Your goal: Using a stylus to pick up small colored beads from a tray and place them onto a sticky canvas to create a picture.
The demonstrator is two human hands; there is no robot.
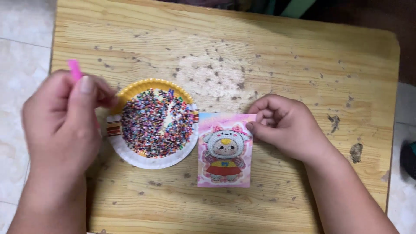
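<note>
My left hand [65, 119] holds a thin pink pen-like stick [74, 69], raised beside the left rim of a paper plate [143, 160]. The plate holds a heap of tiny multicoloured beads [154, 121]. Right of the plate lies a small pink card [225, 149] with a cartoon animal figure in a red dress, partly covered in beads. My right hand [286, 125] presses the card's upper right edge with thumb and fingertips, fingers curled.
Everything rests on a worn wooden table [268, 56] with dark specks and scuffs. Pale floor tiles [21, 39] show at the left, and a dark object [409, 158] sits beyond the table's right edge.
</note>
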